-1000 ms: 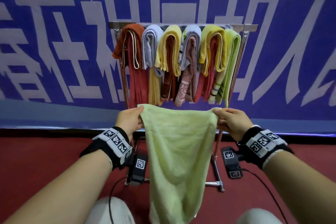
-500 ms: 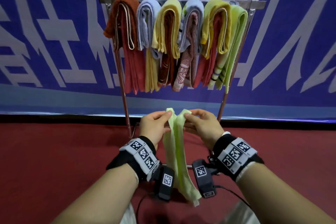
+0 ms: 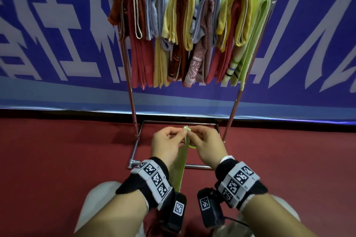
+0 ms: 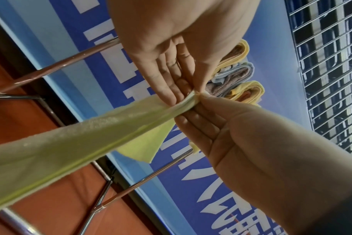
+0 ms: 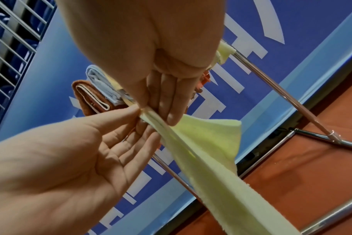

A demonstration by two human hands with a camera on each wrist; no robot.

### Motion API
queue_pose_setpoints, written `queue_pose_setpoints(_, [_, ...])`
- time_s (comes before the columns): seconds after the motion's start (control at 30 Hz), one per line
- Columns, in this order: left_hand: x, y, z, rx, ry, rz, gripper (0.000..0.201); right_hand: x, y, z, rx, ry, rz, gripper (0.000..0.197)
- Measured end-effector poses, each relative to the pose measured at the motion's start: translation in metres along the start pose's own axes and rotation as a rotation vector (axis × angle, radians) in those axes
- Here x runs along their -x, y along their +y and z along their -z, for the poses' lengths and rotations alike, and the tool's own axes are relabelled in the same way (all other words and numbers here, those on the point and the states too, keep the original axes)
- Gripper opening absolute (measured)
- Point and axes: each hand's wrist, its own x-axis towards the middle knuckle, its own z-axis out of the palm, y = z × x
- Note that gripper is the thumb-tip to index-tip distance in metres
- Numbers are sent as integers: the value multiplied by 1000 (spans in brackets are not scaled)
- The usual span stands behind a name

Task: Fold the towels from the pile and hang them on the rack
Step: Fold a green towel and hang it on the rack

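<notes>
Towel [image 3: 179, 169], pale green: held in the air in front of the rack [image 3: 133, 106], low down, level with the rack's base frame and above the red floor [image 3: 57, 169]. It is doubled lengthwise, with its top corners brought together, and hangs as a narrow strip between the two wrists. The wrist views show the folded edges lying flush along the strip, with one loose corner flaring out to the side below the grip point.

Left hand [image 3: 166, 145]: thumb and fingers pinched on the towel's top edge, the fingers nearly straight.

Right hand [image 3: 207, 147]: thumb and fingers likewise pinched on the same top edge, directly opposite. The fingertips of both hands meet at the cloth.

Rack: upright against a blue banner [image 3: 57, 25] with white lettering. Its top bar is filled from end to end with hung towels [image 3: 181, 15], folded over the bar and touching one another. From left to right they are rust, light blue, yellow, grey-blue over pink, yellow over red, and light green.

Wristbands [image 3: 154, 177]: black, with square printed markers, one on each wrist.
</notes>
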Motion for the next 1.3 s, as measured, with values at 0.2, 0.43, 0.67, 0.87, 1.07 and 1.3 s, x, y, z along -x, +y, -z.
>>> queue_pose_setpoints(0.2, [13, -18, 7, 49, -21, 57, 9, 8, 12, -4, 143, -76, 16, 20])
queue_pose_setpoints(0.43, [13, -31, 16, 39, -52, 119, 3, 23, 18, -14, 46, -107, -8, 21])
queue_pose_setpoints(0.67, [9, -22, 26, -275, -226, -51, 20, 29, 31, -3, 38, 13, 16, 14])
queue_pose_setpoints(0.87, [-11, -16, 42, -650, -448, -273, 37, 33, 17, 14, 24, -147, 93, 19])
queue_pose_setpoints(1.07, [-21, -18, 45, -730, -548, -227, 17, 27, 14, 26, -56, -147, 96, 13])
queue_pose_setpoints(1.3, [-30, -31, 56, -799, -552, -142, 16, 21, -2, 41, -241, -135, 67, 15])
